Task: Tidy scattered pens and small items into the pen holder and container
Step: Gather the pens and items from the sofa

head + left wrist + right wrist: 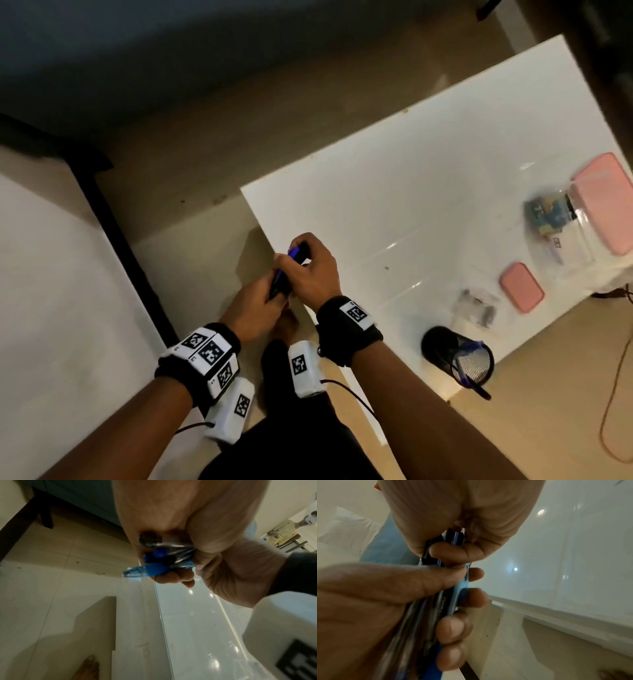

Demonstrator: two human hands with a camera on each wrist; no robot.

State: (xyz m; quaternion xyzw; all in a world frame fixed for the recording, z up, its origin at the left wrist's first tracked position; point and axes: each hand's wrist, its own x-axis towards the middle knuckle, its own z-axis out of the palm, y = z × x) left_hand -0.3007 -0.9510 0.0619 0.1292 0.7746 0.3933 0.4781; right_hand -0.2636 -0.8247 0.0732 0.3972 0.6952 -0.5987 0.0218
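Note:
A bundle of blue and black pens [283,272] is held between both hands over the near left corner of the white table [411,192]. My left hand [265,298] grips the lower part of the bundle, its fingers [453,627] curled round the pens [443,605]. My right hand [303,260] closes round the upper end. From the left wrist, the pens [154,562] stick out of the two fists, a blue tip lowest. The black mesh pen holder [445,349] stands at the table's near edge and has a blue pen in it. A pink container [606,202] sits far right.
A smaller pink lid [521,287] and a clear bag of small dark items [478,305] lie near the pen holder. A clear box with colourful items [551,219] sits beside the pink container. Tiled floor and my bare foot [89,668] lie below; another white surface [51,291] is left.

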